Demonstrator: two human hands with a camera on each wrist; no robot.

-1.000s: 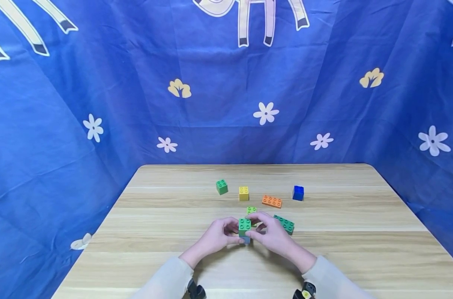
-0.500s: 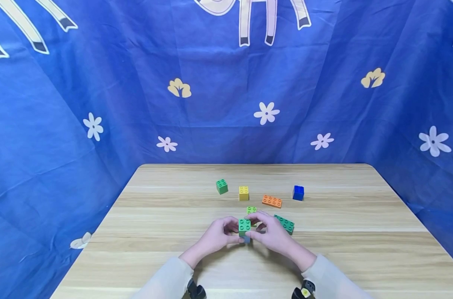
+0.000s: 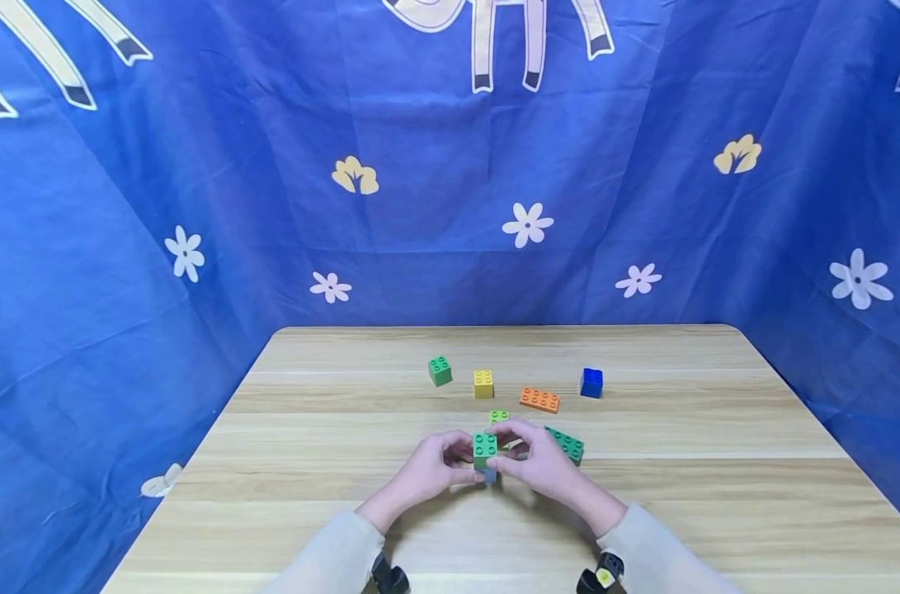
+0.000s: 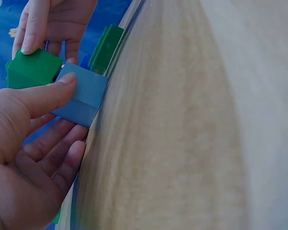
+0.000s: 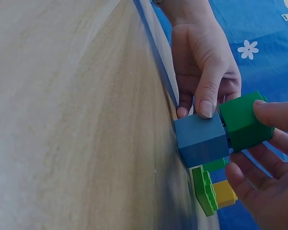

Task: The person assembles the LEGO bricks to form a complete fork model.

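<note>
My left hand (image 3: pixel 442 466) grips a light blue building block (image 5: pixel 201 139) that stands low at the table surface, its thumb on the near face. A green building block (image 3: pixel 484 450) sits over the blue one, slightly askew, with a narrow gap visible between them in the right wrist view. My right hand (image 3: pixel 534 458) pinches this green block between thumb and fingers. Seen from the left wrist, the green block (image 4: pixel 36 69) lies beside the blue block (image 4: pixel 84 93) in the sideways picture. Fingers hide the far sides of both.
Just behind the hands is a partly hidden lime block (image 3: pixel 499 417), with a long dark green brick (image 3: pixel 564 445) to its right. Farther back lie an orange brick (image 3: pixel 539 399), a yellow block (image 3: pixel 482 384), another green block (image 3: pixel 440 371) and a dark blue block (image 3: pixel 591 383).
</note>
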